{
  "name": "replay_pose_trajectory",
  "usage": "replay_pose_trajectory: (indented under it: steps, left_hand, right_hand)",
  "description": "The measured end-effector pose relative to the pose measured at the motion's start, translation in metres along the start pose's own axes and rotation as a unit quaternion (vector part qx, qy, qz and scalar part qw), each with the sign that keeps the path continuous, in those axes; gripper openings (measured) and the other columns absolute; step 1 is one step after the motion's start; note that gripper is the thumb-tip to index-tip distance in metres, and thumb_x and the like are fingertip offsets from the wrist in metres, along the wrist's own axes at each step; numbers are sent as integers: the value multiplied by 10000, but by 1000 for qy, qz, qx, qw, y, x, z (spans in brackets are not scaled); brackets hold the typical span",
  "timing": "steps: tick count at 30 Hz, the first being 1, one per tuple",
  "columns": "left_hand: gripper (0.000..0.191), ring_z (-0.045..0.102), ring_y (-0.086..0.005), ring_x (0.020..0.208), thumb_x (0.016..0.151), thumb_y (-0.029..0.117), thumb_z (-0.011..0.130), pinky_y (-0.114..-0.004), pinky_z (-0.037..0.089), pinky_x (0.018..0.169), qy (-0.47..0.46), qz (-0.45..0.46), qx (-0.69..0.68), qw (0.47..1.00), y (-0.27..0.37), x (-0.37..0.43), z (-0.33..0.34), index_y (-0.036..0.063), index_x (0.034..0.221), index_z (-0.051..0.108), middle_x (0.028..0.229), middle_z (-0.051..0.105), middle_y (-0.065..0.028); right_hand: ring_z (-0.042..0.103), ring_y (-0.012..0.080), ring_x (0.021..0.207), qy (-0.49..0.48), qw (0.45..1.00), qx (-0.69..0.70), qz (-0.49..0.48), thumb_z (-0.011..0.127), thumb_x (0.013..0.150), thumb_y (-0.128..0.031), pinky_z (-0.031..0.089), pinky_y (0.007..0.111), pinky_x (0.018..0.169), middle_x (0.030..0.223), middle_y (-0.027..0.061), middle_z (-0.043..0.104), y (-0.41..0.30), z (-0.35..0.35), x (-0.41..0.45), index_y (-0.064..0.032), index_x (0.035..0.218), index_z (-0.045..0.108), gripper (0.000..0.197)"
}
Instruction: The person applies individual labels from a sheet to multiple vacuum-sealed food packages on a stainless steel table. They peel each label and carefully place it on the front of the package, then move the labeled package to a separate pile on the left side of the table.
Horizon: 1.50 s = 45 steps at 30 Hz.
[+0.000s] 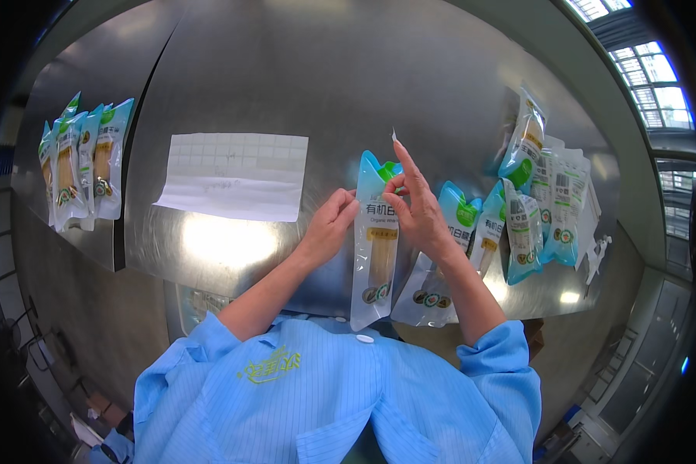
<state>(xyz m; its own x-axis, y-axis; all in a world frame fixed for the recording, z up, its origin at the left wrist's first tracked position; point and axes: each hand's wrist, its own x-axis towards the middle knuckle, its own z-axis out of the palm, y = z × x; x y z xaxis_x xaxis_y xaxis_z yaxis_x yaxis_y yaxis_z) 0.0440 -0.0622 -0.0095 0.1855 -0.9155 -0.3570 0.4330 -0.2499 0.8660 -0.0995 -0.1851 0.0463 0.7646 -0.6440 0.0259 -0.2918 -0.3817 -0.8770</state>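
An upright-turned plastic pouch of white corn point(375, 255), blue at its top and clear below, is before me near the table's front edge. My left hand point(328, 225) pinches its left edge between thumb and fingers. My right hand point(419, 206) is over the pouch's upper right side, thumb and a bent finger nearly together there; whether they grip the film cannot be told. Its index finger points away from me, with a small whitish sliver point(394, 136) at the tip. Just right of it, under my forearm, lie more corn pouches point(461, 217).
A sheet of small blank labels point(232, 177) lies left of my hands on the steel table point(325, 75). Several corn pouches point(87, 165) are grouped at far left, beyond a table seam. More pouches point(557, 203) pile at right, beside a white tangled item point(597, 258).
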Motion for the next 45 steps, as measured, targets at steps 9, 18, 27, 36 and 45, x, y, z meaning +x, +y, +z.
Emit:
replay_pose_trajectory:
  steps: [9, 18, 27, 36, 45]
  left_hand:
    - [165, 423, -31, 807, 1026, 201, 458, -189, 393, 709, -14, 4, 12, 1000, -3, 1, -2, 67, 932, 482, 974, 487, 26]
    - [167, 453, -40, 868, 1028, 205, 455, -203, 421, 776, -19, -10, 25, 999, -4, 2, -5, 58, 955, 489, 1044, 508, 7]
    - [165, 474, -50, 913, 1026, 204, 459, -219, 437, 816, -33, -10, 21, 999, -5, 3, -7, 53, 970, 495, 1089, 516, -7]
    - [189, 470, -87, 826, 998, 200, 485, -252, 420, 732, -5, 4, 16, 1000, -7, 4, -2, 28, 921, 507, 1105, 567, -66]
    - [279, 523, -116, 793, 966, 256, 546, -288, 445, 716, 91, -28, 70, 993, -2, 12, 12, 0, 862, 508, 887, 596, -62]
  right_hand:
    - [523, 126, 836, 5, 1000, -5, -4, 594, 863, 58, 463, 273, 806, 932, 34, 536, 2, 1, 0, -119, 1528, 220, 783]
    - [522, 129, 848, 10, 1000, -4, -10, 604, 860, 58, 464, 275, 804, 967, 44, 537, 3, 3, 0, -123, 1524, 235, 782]
    - [546, 250, 906, 22, 999, -41, 0, 606, 820, 67, 476, 375, 839, 867, 82, 576, -2, 5, 0, -171, 1504, 289, 790]
    - [510, 277, 1100, 114, 966, -212, -98, 639, 818, -11, 434, 410, 943, 1128, 144, 526, 10, 24, -9, -143, 1487, 313, 756]
    - [413, 268, 1274, 210, 972, 81, 72, 560, 974, -251, 360, 372, 1050, 1421, 170, 355, 36, 62, -13, -173, 1535, 104, 728]
